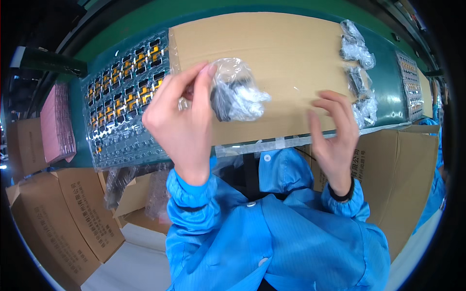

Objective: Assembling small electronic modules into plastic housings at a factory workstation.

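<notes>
In the head view, the left hand [182, 109] pinches a clear, crinkled plastic bag with dark contents [238, 99], thumb and forefinger closed on its upper left edge, over a flat tan cardboard sheet [272, 41] on the green desk [388, 99]. The right hand [335, 133] has its fingers loosely spread, apparently empty, near similar clear bags [358, 51]. The step looks like handling this bag; a two-handed grip would call for the right fingers to close in.
</notes>
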### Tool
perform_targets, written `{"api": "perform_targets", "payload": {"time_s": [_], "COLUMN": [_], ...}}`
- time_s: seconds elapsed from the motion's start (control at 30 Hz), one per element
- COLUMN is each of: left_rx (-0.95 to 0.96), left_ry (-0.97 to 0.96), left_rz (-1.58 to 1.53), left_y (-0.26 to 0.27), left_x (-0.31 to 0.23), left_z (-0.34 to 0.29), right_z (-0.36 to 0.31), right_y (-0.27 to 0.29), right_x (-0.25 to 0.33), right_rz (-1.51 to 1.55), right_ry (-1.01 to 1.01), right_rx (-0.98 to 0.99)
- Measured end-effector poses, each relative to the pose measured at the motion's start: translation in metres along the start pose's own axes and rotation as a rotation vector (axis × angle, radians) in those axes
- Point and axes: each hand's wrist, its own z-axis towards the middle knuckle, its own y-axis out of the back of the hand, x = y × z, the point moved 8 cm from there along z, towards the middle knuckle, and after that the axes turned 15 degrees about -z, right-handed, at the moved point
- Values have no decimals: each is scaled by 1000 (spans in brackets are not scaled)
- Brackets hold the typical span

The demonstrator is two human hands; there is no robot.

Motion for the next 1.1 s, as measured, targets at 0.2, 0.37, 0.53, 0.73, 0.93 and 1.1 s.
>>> {"api": "perform_targets", "payload": {"time_s": [0.2, 0.37, 0.53, 0.73, 0.93, 1.1], "left_rx": [-63, -6, -59, 36, -60, -404], "left_ry": [-4, 22, -27, 75, 97, -128], "left_rz": [-159, -143, -268, -281, -359, -196], "left_y": [2, 3, 10, 2, 17, 86], "left_x": [8, 0, -10, -5, -18, -42], "left_z": [8, 14, 24, 21, 25, 11], "right_z": [-34, -28, 2, 40, 50, 43], "right_y": [10, 10, -8, -22, -92, -92], "right_x": [-56, -56, -27, 36, 68, 60], "right_rz": [-541, -342, -102, 85, 380, 10], "right_ry": [-94, -73, 70, 87, 118, 131], "right_rx": [32, -78, -151, -55, 112, 163]}}
